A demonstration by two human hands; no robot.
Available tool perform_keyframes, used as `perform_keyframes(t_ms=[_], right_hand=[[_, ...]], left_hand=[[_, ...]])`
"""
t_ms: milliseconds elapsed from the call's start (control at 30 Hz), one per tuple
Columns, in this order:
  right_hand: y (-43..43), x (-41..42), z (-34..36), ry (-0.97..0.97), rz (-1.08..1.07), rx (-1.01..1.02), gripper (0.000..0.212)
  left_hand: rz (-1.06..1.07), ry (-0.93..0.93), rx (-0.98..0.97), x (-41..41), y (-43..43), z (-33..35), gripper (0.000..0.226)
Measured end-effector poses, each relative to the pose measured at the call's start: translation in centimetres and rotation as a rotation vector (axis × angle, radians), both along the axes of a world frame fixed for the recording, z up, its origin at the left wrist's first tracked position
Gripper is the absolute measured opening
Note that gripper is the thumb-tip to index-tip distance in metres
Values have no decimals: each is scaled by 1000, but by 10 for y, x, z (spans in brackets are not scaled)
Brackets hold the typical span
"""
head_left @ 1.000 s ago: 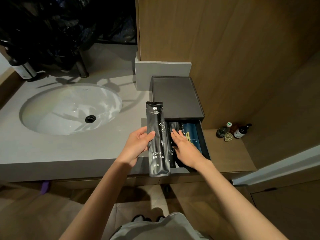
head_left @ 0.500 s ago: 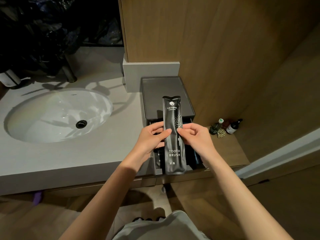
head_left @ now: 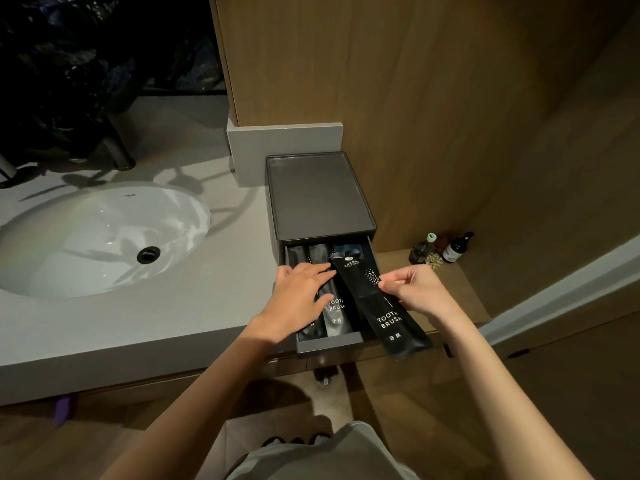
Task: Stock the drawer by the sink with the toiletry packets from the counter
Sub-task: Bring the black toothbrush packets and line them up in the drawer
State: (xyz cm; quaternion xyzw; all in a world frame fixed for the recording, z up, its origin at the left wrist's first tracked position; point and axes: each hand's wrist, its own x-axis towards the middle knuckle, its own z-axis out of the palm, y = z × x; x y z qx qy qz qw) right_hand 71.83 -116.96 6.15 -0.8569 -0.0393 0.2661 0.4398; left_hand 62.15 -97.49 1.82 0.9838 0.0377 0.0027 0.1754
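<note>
Right hand (head_left: 417, 292) pinches toothbrush packet (head_left: 377, 306) above open drawer (head_left: 329, 342); left hand (head_left: 299, 299) flat on packets inside.

Head camera looks down, close, over drawer (head_left: 329, 342).

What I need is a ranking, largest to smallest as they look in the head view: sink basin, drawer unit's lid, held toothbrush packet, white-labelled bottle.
1. sink basin
2. drawer unit's lid
3. toothbrush packet, pinched by the right hand
4. white-labelled bottle, though it stands farther from the camera
</note>
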Motion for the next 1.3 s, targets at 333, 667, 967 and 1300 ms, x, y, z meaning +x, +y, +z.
perform_keyframes(t_ms=[333, 667, 967, 1300], right_hand=[[36, 1, -14, -255, -61, -126, 15], [67, 1, -33, -372, -112, -203, 21], [70, -11, -46, -523, 77, -238, 47], [47, -13, -39, -368, 542, -235, 61]], left_hand=[[-121, 9, 267, -4, 3, -6, 47], [-112, -19, 271, -12, 7, -5, 47], [-76, 9, 280, -19, 10, -1, 51], [-72, 45, 296, -20, 11, 2, 53]])
